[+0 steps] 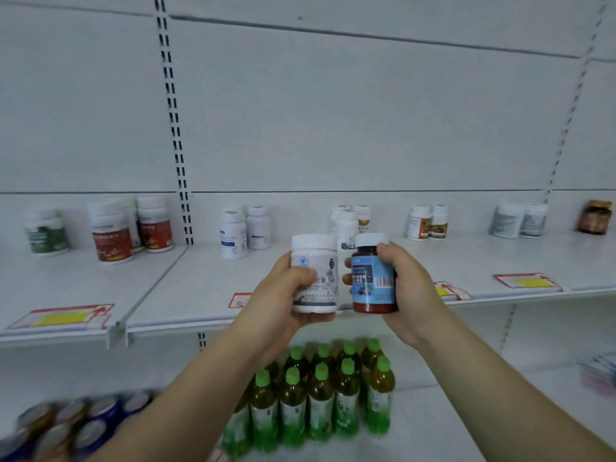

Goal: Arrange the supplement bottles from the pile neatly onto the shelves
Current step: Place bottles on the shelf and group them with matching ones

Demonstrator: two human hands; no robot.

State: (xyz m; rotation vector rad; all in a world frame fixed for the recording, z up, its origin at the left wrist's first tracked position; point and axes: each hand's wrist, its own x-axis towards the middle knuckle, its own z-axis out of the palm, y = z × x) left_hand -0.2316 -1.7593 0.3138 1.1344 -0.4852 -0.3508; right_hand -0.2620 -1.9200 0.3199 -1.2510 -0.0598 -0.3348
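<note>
The left hand [283, 288] grips a white bottle [315, 273], the right hand [408, 285] a brown bottle [373, 278], side by side, upright, just before the shelf [206, 295] edge.

A white bottle [315, 273] with grey print and a brown bottle [374, 278] with a blue label are seen; green caps [321, 371] top the drinks.
</note>
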